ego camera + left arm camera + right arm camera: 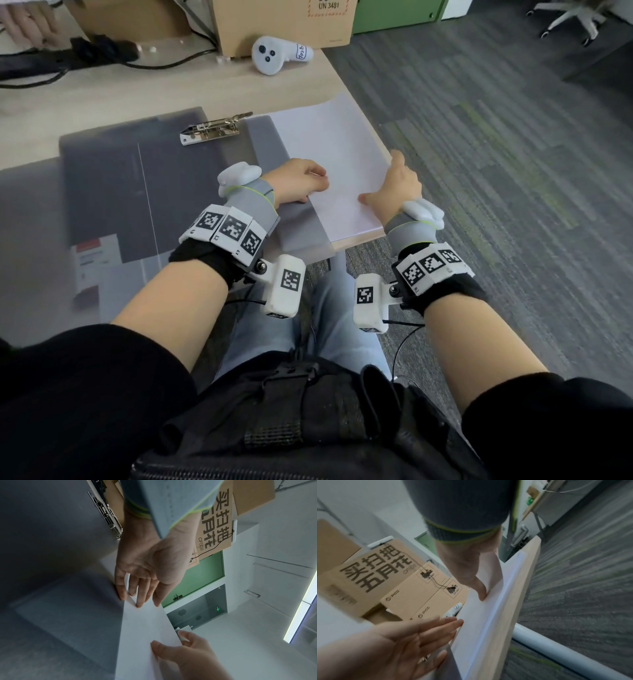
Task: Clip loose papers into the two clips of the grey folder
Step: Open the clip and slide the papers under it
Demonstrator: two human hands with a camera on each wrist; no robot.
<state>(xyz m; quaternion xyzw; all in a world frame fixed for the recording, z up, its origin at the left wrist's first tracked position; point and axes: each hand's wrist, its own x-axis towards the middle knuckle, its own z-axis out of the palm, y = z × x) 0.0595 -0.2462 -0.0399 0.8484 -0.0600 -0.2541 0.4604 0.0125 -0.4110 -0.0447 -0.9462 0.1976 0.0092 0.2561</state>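
The grey folder [109,178] lies open on the desk, with one metal clip [214,132] showing near its far edge; I see no second clip. A stack of white papers [329,161] lies beside the folder's spine, at the desk's right edge. My left hand [303,183] touches the stack's left edge with straight fingers [137,595]. My right hand [394,185] pinches the stack's right edge, with the thumb [481,592] on top and the fingers underneath. In the left wrist view the papers [142,635] run between both hands.
A cardboard box [284,24] and a white controller [277,56] stand at the back of the desk. Black cables [68,54] lie at the back left, near another person's hand [24,24]. The desk's right edge [359,236] drops to carpet.
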